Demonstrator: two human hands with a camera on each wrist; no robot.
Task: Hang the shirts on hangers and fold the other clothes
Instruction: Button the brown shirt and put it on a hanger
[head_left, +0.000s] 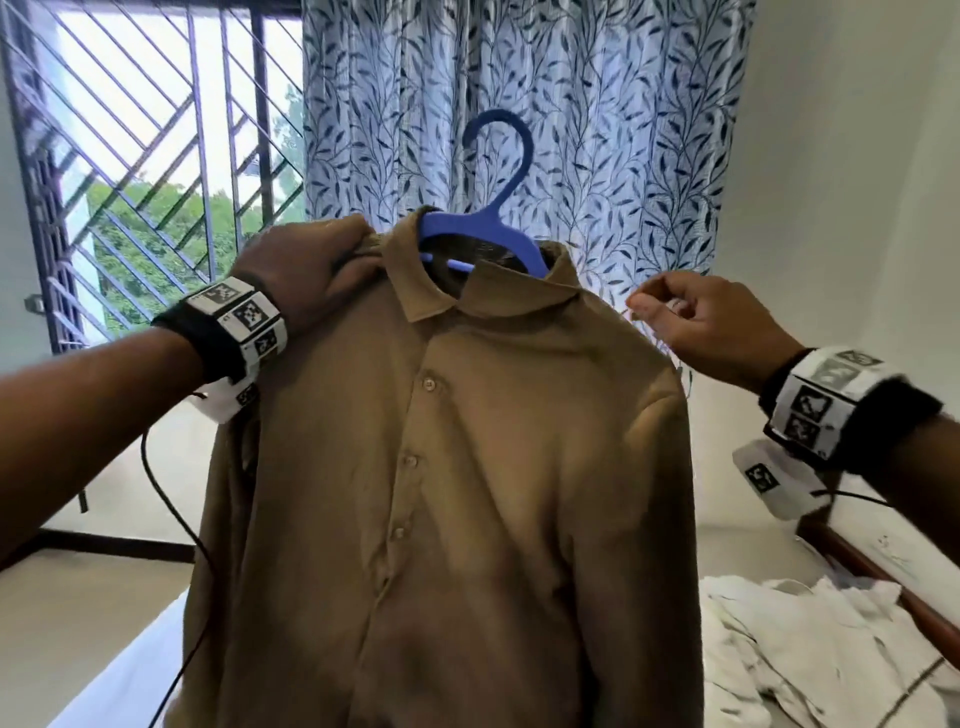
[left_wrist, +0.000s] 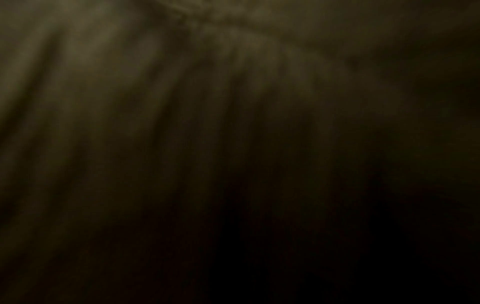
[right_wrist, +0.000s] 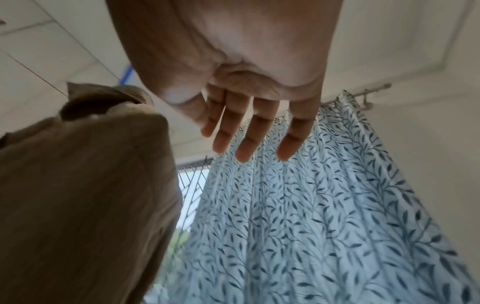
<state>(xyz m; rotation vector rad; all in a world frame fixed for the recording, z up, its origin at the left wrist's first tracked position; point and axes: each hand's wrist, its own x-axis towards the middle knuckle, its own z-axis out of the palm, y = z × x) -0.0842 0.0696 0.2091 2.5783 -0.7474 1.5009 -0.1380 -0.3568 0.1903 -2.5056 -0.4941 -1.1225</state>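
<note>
Leaf-print curtain (head_left: 597, 135) and a barred window (head_left: 150, 171) stand behind the shirt (head_left: 447, 467) you hold up. Its collar sits on the blue hanger (head_left: 493, 228), buttons facing you, no label readable. Your left hand (head_left: 306, 270) grips the shirt's shoulder beside the collar. Your right hand (head_left: 711, 322) hangs free just off the other shoulder, fingers (right_wrist: 249, 139) loose, holding nothing. White clothes (head_left: 810, 649) lie low on your right. Left wrist view is dark.
</note>
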